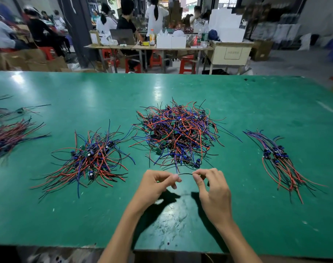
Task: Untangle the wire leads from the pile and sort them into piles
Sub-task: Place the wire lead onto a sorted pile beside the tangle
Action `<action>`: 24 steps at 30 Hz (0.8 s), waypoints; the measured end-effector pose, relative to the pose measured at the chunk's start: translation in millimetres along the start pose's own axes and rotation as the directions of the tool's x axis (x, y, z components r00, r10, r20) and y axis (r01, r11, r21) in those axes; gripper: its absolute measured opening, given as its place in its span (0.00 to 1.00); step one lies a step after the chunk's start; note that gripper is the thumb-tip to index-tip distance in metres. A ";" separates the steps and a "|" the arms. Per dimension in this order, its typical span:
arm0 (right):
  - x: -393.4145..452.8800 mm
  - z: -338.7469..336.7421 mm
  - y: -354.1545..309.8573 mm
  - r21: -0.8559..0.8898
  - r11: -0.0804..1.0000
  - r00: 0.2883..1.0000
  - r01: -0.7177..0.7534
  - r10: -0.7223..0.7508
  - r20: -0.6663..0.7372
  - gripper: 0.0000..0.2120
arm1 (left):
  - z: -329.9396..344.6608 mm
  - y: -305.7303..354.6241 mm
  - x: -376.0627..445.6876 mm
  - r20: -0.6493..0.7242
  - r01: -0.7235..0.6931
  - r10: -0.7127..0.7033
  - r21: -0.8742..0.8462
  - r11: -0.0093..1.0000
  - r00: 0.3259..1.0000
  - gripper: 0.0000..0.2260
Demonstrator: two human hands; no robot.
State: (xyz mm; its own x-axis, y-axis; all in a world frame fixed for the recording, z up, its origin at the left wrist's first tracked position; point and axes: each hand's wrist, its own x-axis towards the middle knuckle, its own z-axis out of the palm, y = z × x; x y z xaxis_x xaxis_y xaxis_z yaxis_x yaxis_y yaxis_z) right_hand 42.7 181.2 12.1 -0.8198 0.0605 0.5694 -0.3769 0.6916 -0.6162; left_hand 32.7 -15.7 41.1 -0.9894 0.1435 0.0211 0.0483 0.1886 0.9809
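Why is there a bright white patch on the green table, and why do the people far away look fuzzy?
Head view: overhead light glares off the shiny green table; the background workers are blurred; dark shadows lie under both hands.

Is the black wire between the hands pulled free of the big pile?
Free: the black wire, pinched by left hand and right hand, arcs clear of the big pile.
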 end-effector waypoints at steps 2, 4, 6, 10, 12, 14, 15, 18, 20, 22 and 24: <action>0.2 0.7 -1.4 0.018 1.000 1.000 -0.001 0.001 0.022 0.06 | -14.2 5.2 2.7 -0.133 -0.048 0.051 0.023 0.999 0.990 0.09; 0.3 2.7 -1.5 0.019 0.999 0.998 -0.032 0.031 0.061 0.06 | -35.4 7.8 9.2 -0.404 -0.066 0.041 -0.049 0.997 0.914 0.07; 0.5 5.0 0.8 -0.010 0.998 0.991 -0.069 0.070 0.116 0.05 | -59.4 2.9 15.1 -0.659 -0.004 -0.021 -0.037 0.999 0.752 0.05; 2.3 9.7 5.6 -0.063 0.989 0.964 -0.137 0.148 0.223 0.05 | -78.9 -15.9 14.5 -0.839 0.476 -0.053 0.253 0.842 0.541 0.28; 3.7 11.1 6.3 -0.071 0.986 0.955 -0.154 0.167 0.245 0.05 | -67.8 -18.8 11.6 -0.844 0.554 0.051 0.394 0.734 0.534 0.36; 4.1 11.8 7.0 -0.074 0.983 0.949 -0.168 0.182 0.257 0.04 | -52.8 -22.7 14.2 -0.808 0.576 0.102 0.495 0.651 0.580 0.36; 4.2 12.0 7.5 -0.075 0.981 0.946 -0.177 0.190 0.264 0.04 | -46.2 -23.5 17.3 -0.785 0.552 0.103 0.515 0.656 0.611 0.33; 4.0 11.7 9.0 -0.055 0.979 0.939 -0.195 0.202 0.279 0.04 | -27.9 -27.6 30.1 -0.626 0.333 0.159 0.592 0.734 0.763 0.17; 4.8 11.2 9.4 -0.047 0.978 0.937 -0.202 0.207 0.281 0.04 | -18.4 -32.0 38.7 -0.502 0.262 0.188 0.692 0.673 0.844 0.13; 5.3 11.5 9.4 -0.039 0.977 0.935 -0.212 0.214 0.283 0.04 | -14.5 -34.2 45.7 -0.471 0.262 0.176 0.721 0.641 0.864 0.13; 5.2 11.8 9.9 -0.033 0.976 0.935 -0.217 0.217 0.282 0.04 | -13.4 -33.2 50.2 -0.481 0.260 0.185 0.713 0.651 0.857 0.14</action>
State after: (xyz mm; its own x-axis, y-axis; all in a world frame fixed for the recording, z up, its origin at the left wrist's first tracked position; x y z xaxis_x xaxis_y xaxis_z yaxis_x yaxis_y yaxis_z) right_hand 29.7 179.9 2.5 -0.9695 0.0036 0.2450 -0.1760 0.6855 -0.7065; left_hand -20.4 -27.9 12.2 -0.9046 -0.3100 0.2927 -0.1285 0.8528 0.5062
